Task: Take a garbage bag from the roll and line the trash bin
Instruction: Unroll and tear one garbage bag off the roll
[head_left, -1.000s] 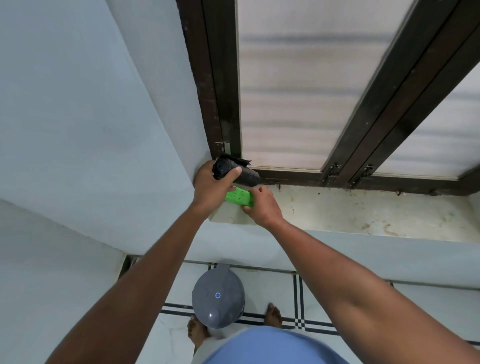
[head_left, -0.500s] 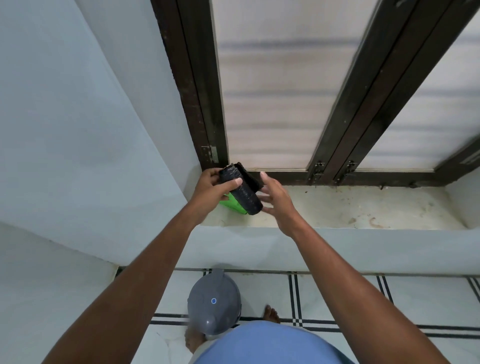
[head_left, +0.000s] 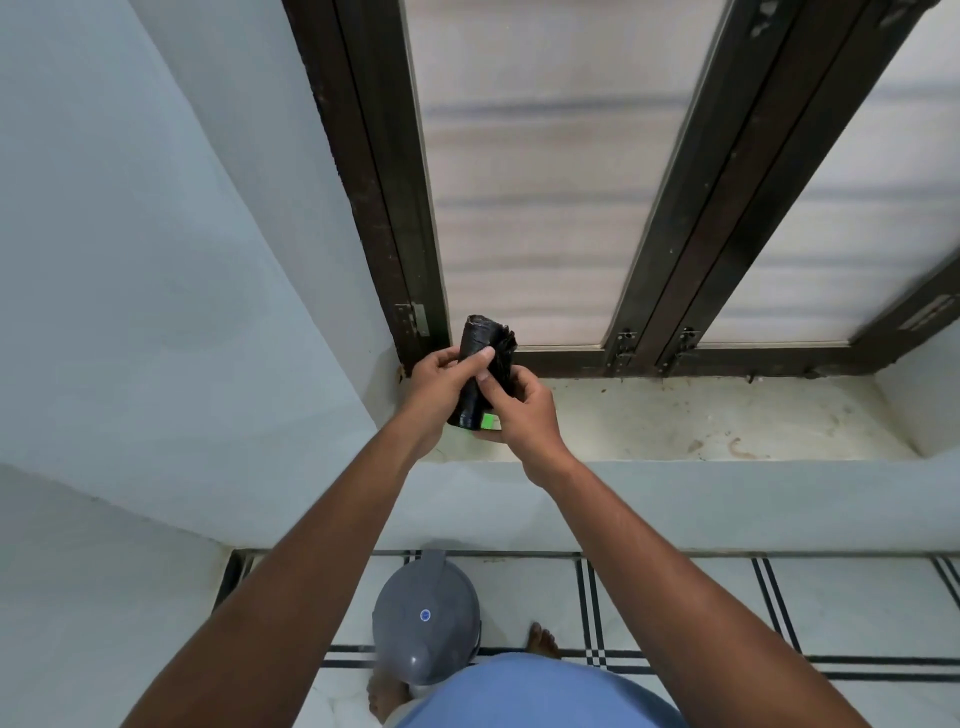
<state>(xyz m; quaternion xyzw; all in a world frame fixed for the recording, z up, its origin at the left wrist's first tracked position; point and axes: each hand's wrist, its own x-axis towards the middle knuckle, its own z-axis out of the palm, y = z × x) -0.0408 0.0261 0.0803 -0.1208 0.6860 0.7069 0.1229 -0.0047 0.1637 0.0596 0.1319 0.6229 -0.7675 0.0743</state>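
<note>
Reaching out over the window sill (head_left: 675, 421) with both arms, we hold the black roll of garbage bags (head_left: 480, 364) up in front of the dark window frame (head_left: 670, 275). Our left hand (head_left: 441, 376) wraps the roll from the left, thumb laid across its front, fingers curled behind. Our right hand (head_left: 522, 410) comes in from the right, fingertips pinching the loose crumpled edge of the roll. A green object (head_left: 489, 421) peeks out just under the roll's near end, between the two hands; we cannot tell whether either hand touches it. Down on the tiled floor, near us, stands the grey trash bin (head_left: 426, 618), lid closed, between our bare feet.
</note>
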